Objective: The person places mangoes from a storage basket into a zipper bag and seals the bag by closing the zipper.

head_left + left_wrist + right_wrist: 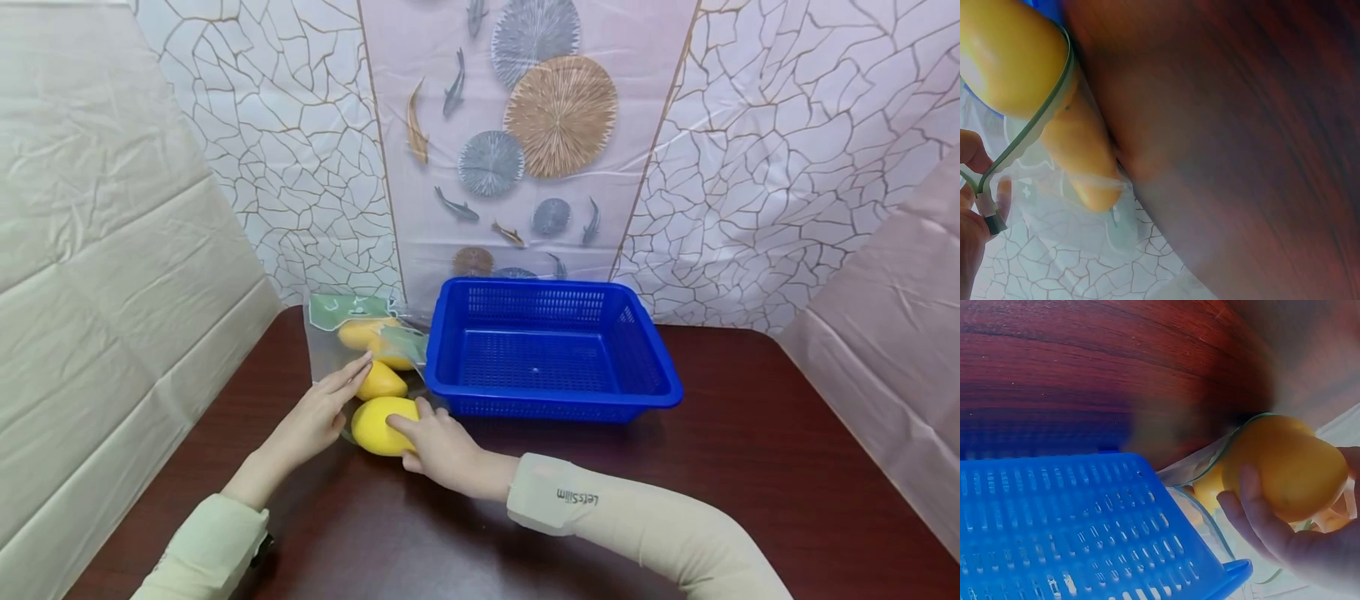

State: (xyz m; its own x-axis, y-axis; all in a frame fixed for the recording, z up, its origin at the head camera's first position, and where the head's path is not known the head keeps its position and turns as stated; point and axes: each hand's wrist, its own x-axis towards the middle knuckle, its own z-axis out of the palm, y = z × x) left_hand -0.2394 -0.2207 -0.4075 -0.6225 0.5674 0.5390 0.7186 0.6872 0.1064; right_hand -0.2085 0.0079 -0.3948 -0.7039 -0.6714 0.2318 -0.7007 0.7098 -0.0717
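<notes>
Dark red-brown wood forms the table [750, 467], backed by crackle-patterned sheeting with fish and fan motifs. On it stands a blue basket [551, 350], and just left of it lies a clear zip bag [330, 350] holding yellow mangoes. The right hand [442, 450] curls its fingers around the nearest mango [378, 425] at the bag's mouth, close to the basket's front left corner. The left hand [318, 412] pinches the bag's opening edge by its zipper [991, 215].
</notes>
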